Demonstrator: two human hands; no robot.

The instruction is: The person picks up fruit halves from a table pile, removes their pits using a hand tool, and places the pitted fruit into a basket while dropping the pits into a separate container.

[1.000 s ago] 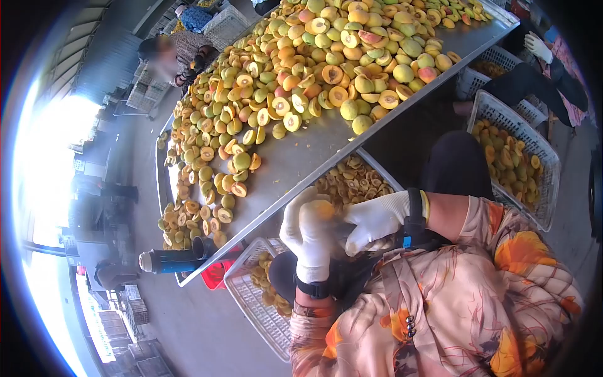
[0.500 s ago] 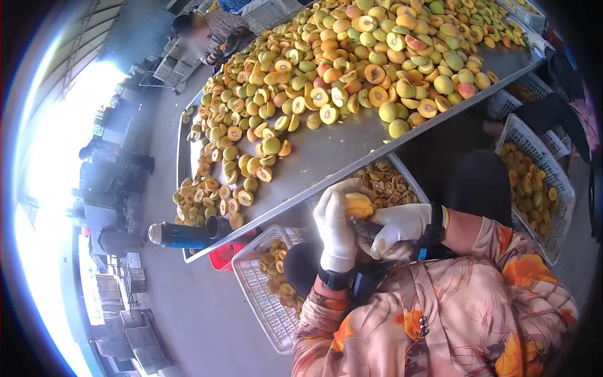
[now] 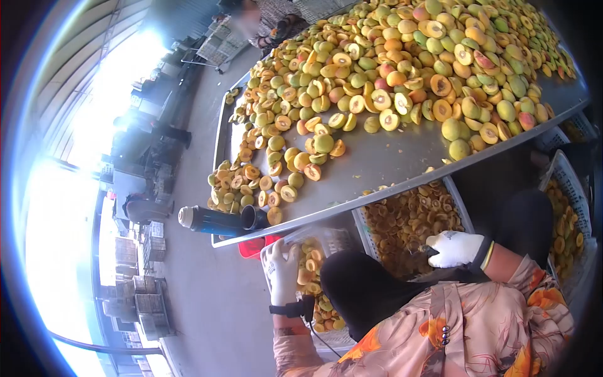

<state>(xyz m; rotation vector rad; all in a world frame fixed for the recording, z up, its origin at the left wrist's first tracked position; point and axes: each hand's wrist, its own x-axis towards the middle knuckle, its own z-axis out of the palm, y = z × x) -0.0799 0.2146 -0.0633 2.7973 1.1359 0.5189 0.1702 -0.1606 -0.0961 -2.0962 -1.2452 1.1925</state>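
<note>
My left hand [image 3: 284, 270], in a white glove, is over the edge of the left white crate [image 3: 342, 339]. Its fingers are apart, and no fruit shows in them. Yellow fruit halves [image 3: 325, 308], which look like peaches, lie in that crate. My right hand [image 3: 457, 249], also gloved, is closed around a small dark tool [image 3: 427, 250]; only its end shows, so its exact kind is unclear. Below this hand stands a middle crate [image 3: 369, 242] full of brownish-yellow fruit pieces [image 3: 411, 217].
A metal table [image 3: 383, 154] bears a large heap of halved fruit [image 3: 377, 69]. A blue thermos [image 3: 213, 221] and dark cup [image 3: 254, 217] stand at its near-left corner, above a red container [image 3: 251, 247]. Another crate [image 3: 568, 182] is at right. A person [image 3: 276, 28] works across the table.
My hands have parted: the left moved left and down to the left crate, without the yellow fruit piece held before. My right hand moved right with the tool. The view has shifted.
</note>
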